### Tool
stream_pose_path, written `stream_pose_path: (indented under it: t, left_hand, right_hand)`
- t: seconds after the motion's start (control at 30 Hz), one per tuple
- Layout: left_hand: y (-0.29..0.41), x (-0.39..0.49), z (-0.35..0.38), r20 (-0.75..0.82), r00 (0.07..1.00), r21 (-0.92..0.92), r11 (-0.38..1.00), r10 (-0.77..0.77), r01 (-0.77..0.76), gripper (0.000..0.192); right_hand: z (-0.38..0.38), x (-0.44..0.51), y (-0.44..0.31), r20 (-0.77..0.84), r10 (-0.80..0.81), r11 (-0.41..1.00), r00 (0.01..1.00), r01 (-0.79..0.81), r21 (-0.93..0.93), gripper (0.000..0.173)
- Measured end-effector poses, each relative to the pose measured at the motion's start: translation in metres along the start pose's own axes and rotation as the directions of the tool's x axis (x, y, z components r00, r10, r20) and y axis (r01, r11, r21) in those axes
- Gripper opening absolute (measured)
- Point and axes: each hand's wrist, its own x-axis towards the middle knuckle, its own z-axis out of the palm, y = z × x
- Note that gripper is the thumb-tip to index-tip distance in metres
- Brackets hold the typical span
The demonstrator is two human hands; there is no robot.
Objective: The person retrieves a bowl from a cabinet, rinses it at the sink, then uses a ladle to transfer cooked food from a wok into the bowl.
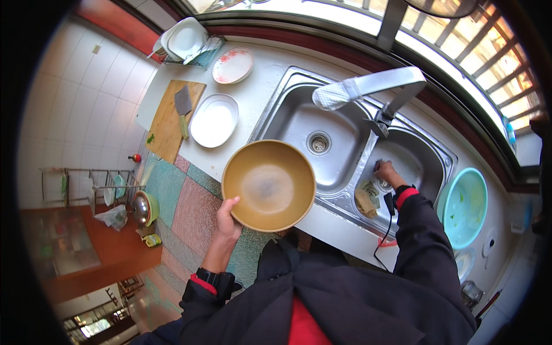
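My left hand (230,220) grips the rim of a large tan bowl (268,185), thumb over the edge, in front of the counter's edge and the left sink basin (319,164). The inside of the bowl faces up. My right hand (387,172) reaches down into the right basin (424,159), close to its drain, with the fingers curled around something dark and small that I cannot make out. A crumpled brown cloth (366,199) lies in that basin, left of my right wrist. Above the basins arches the faucet (366,86).
A cleaver (183,101) lies on a wooden cutting board (166,129) at the left, beside a white bowl (214,120) and a red-patterned dish (233,65). Dishes fill a rack (185,39) behind. A turquoise basin (462,209) stands right of the sink.
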Motion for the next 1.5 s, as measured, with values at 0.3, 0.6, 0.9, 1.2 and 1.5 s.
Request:
stream_pose_path:
  t: [0.3, 0.6, 0.9, 1.2, 1.5]
  left_hand:
    - [0.001, 0.052, 0.061, 0.202, 0.979, 0.073, 0.997, -0.038, 0.024, 0.041]
    - [-0.006, 0.097, 0.111, 0.383, 0.906, 0.138, 0.981, -0.183, 0.139, 0.034]
    - [0.006, 0.135, 0.143, 0.577, 0.807, 0.233, 0.972, -0.126, -0.015, 0.045]
    - [-0.006, 0.148, 0.159, 0.666, 0.746, 0.208, 0.955, 0.020, -0.211, 0.050]
    - [0.001, 0.154, 0.150, 0.631, 0.752, 0.281, 0.848, 0.189, -0.449, 0.052]
  right_hand:
    - [-0.136, -0.051, -0.050, -0.217, 0.110, 0.753, 0.970, 0.061, 0.655, 0.009]
    - [-0.199, -0.066, -0.175, -0.709, -0.043, 0.950, 0.704, 0.249, 0.189, 0.035]
    - [-0.226, -0.098, -0.199, -0.838, -0.045, 0.960, 0.545, 0.255, 0.114, 0.029]
    - [-0.179, -0.067, -0.303, -0.577, -0.043, 0.885, 0.816, 0.299, 0.357, 0.028]
    - [-0.163, -0.063, -0.302, -0.511, -0.214, 0.878, 0.832, 0.393, 0.273, 0.017]
